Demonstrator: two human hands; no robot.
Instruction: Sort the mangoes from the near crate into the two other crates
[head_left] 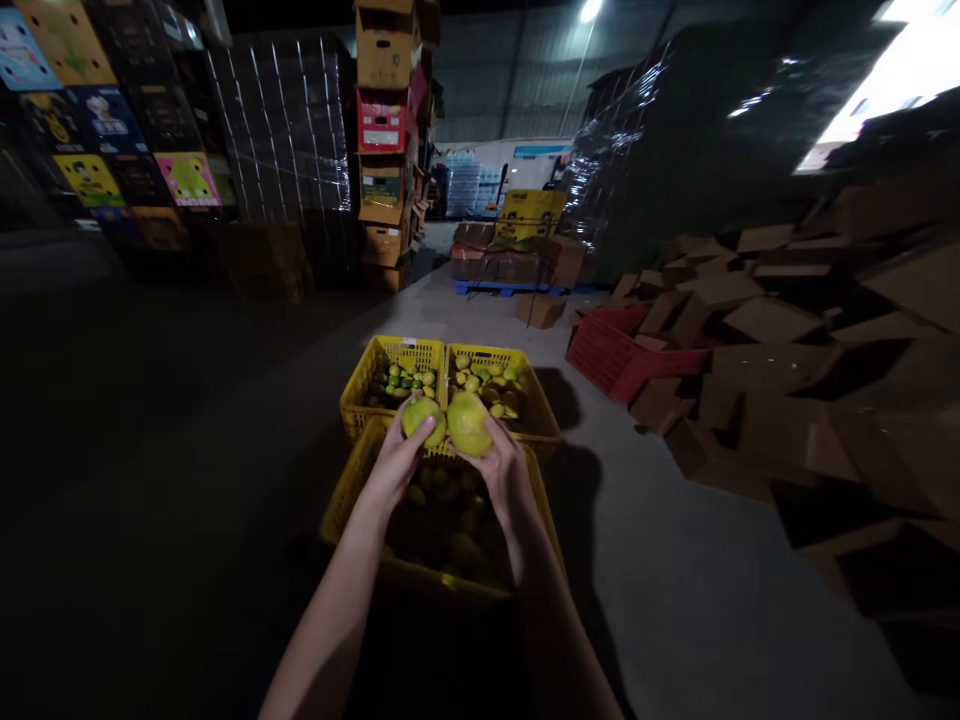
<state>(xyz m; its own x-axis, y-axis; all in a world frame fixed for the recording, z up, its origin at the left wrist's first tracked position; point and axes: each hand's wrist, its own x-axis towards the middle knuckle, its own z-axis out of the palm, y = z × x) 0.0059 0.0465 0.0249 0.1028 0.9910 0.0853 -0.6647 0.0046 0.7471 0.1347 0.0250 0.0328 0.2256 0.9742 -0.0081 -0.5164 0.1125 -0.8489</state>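
Nearest you, the near yellow crate (450, 584) sits on the floor below your forearms. It holds dim, round fruit (450, 490); shadow hides how full it is.

Your left hand (396, 460) is closed around 1 yellow-green fruit, the left fruit (421, 422), with the thumb across its near face. Your right hand (501, 462) is closed around a larger one, the right fruit (470, 425), gripping from the right and below. The 2 fruits are side by side, raised near the far end of that crate; whether they touch, I cannot tell.

Risk noted: each fruit is rounded and carried by 1 hand only. A loosened thumb could let it slip and strike a crate rim, bruising the skin. Too hard a squeeze could also mark it. Poor light could hide blemishes.

Beyond stand 2 further crates: the far left crate (355, 388) with smaller green and yellow fruit, and the far right crate (541, 405) with mostly yellow pieces. They sit close together, so a dropped fruit could land among the wrong lot.

Farther right, a red crate (611, 355) lies against heaped cardboard (780, 325), a trip hazard if you step that way.
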